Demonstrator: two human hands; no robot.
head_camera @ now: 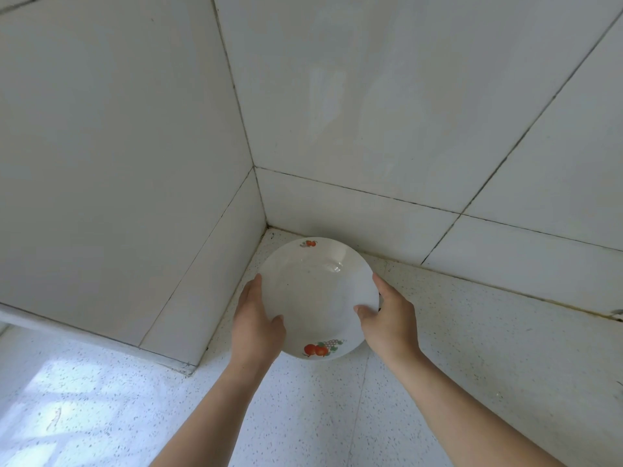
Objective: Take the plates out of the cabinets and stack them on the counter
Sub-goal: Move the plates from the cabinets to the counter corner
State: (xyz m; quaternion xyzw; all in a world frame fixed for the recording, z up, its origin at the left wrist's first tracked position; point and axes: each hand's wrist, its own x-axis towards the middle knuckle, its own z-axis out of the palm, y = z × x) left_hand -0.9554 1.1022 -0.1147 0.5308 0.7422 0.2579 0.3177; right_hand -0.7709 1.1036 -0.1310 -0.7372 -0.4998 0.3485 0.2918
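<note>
**White plate held in two hands above a speckled counter corner**

One plate (317, 294), round, shallow and glossy white, lies face-up in the middle of the head view. It is close to the inner corner where two tiled walls (118, 163) meet. Two printed fruit motifs show on its rim: a small one at the far edge (308, 244), and a larger one at the near edge (322, 348) with red fruit, a pale grape cluster and green leaves.

Two bare hands hold the plate, one on each side. The left hand (256, 328) grips the left rim, its thumb (278, 320) laid on the plate's upper face and its fingers curled behind and under the edge. The right hand (391, 321) mirrors this on the right rim, with its thumb (362, 310) on the upper face and its fingers wrapped round the outside. Both forearms enter from the lower edge of the frame.

One counter (472, 348), pale stone with dark specks, runs beneath the plate and along both walls. Whether the plate's base touches the counter cannot be told. A small dark sliver shows below the plate's right rim, too little of it to identify. One patch of bright light (50, 399) falls on the counter at lower left.
</note>
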